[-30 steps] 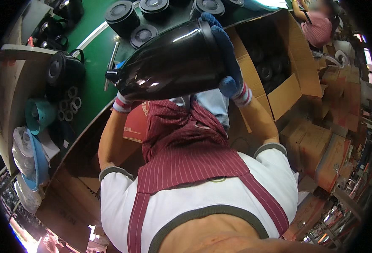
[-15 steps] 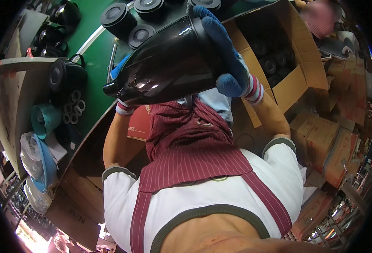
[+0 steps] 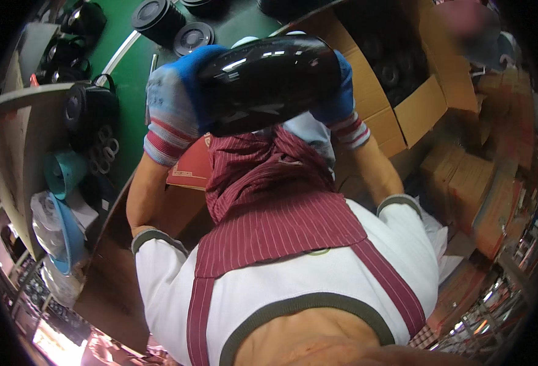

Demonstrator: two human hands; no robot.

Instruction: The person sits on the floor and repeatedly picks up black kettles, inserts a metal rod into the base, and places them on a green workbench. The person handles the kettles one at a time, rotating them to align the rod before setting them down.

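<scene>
I hold a glossy black jug body [image 3: 272,79] nearly sideways in front of me, above my lap. My left hand [image 3: 180,85], in a blue-coated knit glove, is closed round its left end. Wrapped about the other end is my right hand [image 3: 340,91], gloved the same way. Pale fingertips show over the jug's upper edge. The spout is out of sight, and both ends are partly covered by the gloves.
A green worktable [image 3: 125,91] carries stacked black lids [image 3: 153,18], a loose lid [image 3: 194,38] and a handled black jug [image 3: 89,110]. Grey rings [image 3: 104,149] and a teal bowl [image 3: 64,174] are at left. An open carton [image 3: 424,119] with dark round parts stands at right.
The jug has turned in my hands, hiding its spout, and lies more level. My left hand has come into view round its left end; my right hand has moved lower along the other end.
</scene>
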